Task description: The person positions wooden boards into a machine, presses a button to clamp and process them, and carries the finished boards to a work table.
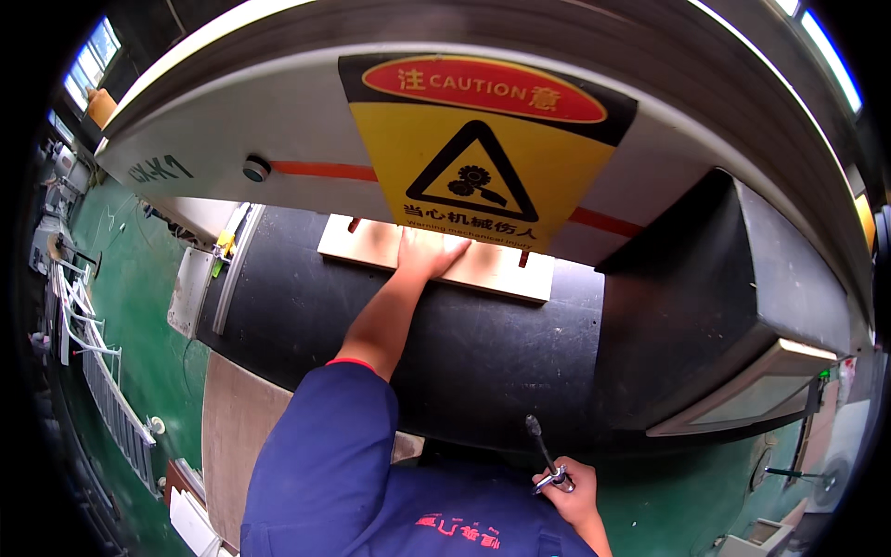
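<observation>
A pale wooden board (pixel 492 277) with dark red slots near its ends lies across the black machine table. My left hand (pixel 430 252) rests on top of it, thumb spread out to the right. Its other fingers pass behind the hanging warning plate, so their tips are hidden. Lower right, close to my body, my right hand (pixel 577 492) is closed around an air blow gun (pixel 557 477) with a silver body. The gun's black nozzle points up and left, apart from the board.
A yellow, red and black warning plate (pixel 473 139) hangs from the white machine hood (pixel 306 111). A black box-shaped housing (pixel 687 306) juts out at right. A metal rail (pixel 237 269) borders the table's left side. Further left, a ladder-like metal frame (pixel 116 422) stands on green floor.
</observation>
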